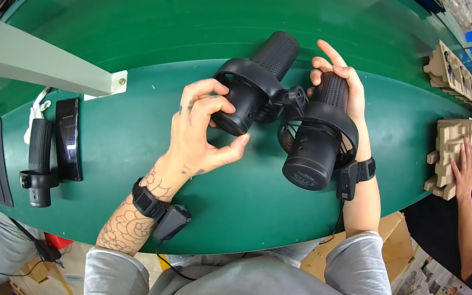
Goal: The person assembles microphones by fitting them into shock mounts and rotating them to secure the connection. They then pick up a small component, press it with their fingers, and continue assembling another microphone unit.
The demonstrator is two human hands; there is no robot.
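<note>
Left of held microphones, phone perhaps

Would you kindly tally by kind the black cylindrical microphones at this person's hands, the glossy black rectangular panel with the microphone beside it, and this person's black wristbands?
Black cylindrical microphones with ring-shaped mounts: 3
Black wristbands: 2
Glossy black rectangular panel: 1
Total: 6

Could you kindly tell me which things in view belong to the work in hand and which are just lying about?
Work in hand:
black ring-mounted microphone at the left hand
matching microphone in the right hand

Apparently just lying about:
third microphone, at left
glossy black slab beside it
upper-right moulded tray
</note>
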